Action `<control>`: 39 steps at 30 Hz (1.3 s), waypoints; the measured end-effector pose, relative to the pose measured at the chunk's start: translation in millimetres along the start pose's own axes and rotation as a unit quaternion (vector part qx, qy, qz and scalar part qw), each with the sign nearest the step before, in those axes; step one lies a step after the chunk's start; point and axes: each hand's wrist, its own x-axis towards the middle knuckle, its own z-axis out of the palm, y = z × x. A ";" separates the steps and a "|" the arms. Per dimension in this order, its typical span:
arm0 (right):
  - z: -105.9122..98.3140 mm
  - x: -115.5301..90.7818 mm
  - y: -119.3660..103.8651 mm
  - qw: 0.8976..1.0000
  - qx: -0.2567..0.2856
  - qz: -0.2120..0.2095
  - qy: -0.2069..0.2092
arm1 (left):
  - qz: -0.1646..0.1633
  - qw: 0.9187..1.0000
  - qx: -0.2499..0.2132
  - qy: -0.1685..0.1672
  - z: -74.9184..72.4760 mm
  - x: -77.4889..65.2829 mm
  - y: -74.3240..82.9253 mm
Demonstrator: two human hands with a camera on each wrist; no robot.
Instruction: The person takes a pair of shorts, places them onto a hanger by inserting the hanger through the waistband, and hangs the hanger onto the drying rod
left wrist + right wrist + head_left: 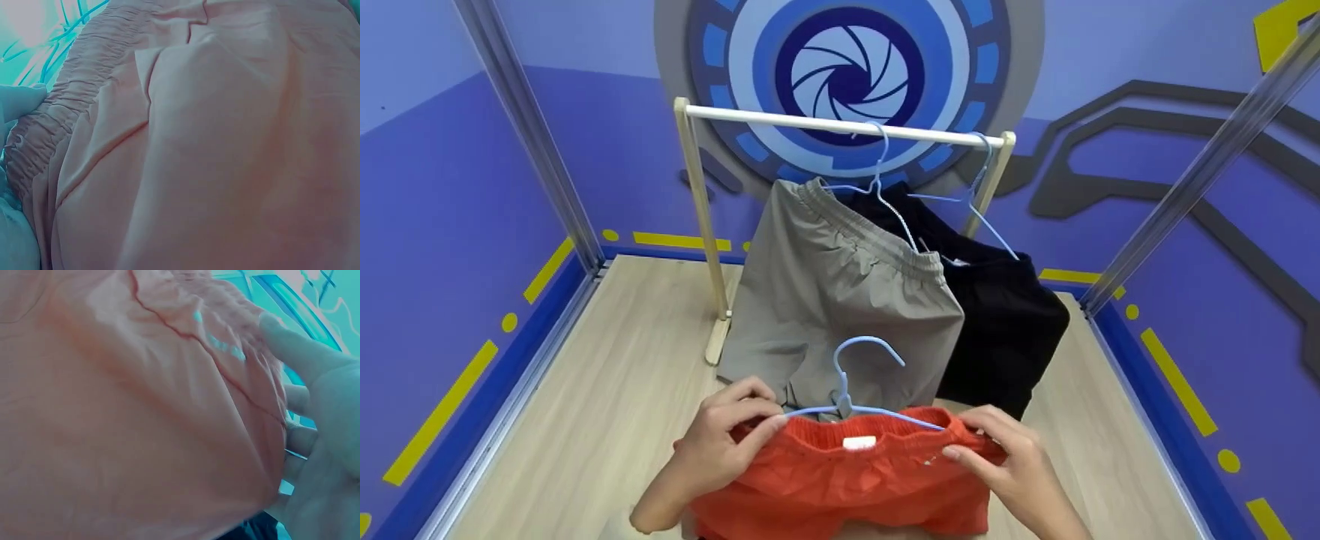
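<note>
Red shorts [840, 480] with a gathered elastic waist and a white label hang between my two hands at the front of the head view. A light blue hanger [844, 405] sits in the waist opening, its hook pointing up. My left hand [727, 435] pinches the left side of the waistband, thumb and fingers close to the hanger's arm. On the other side my right hand [1012, 457] grips the right end of the waistband, thumb in front. The shorts' cloth [197, 140] fills most of the left wrist view. In the right wrist view the thumb [304, 349] presses the waistband.
Behind my hands stands a wooden rack [701, 195] with a white rail [810, 121]. Grey shorts [840, 300] and black shorts [1005, 322] hang from it on blue hangers. The grey pair lies just beyond the red shorts. Blue walls with metal posts [540, 150] enclose the wooden tabletop [607, 390].
</note>
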 end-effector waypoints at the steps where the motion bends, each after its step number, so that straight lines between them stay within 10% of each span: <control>1: 2.7 -1.1 3.2 1.000 -0.007 0.011 0.001 | -0.002 1.000 -0.003 -0.001 0.9 -0.2 0.5; 10: 7.8 -5.7 24.6 0.998 -0.032 -0.039 0.049 | -0.058 0.997 0.002 -0.049 1.8 -16.2 -19.0; 17: -8.3 -2.6 20.7 0.996 -0.003 -0.050 0.068 | -0.178 0.971 0.041 -0.156 -23.2 -35.0 -38.1; 29: -12.6 7.5 -1.7 0.993 0.027 -0.067 0.093 | -0.189 0.946 -0.092 -0.248 -33.9 -48.0 -33.4; 39: -9.3 11.5 -3.2 0.996 0.031 -0.019 0.087 | -0.147 0.973 -0.030 -0.175 -42.7 -36.2 -15.8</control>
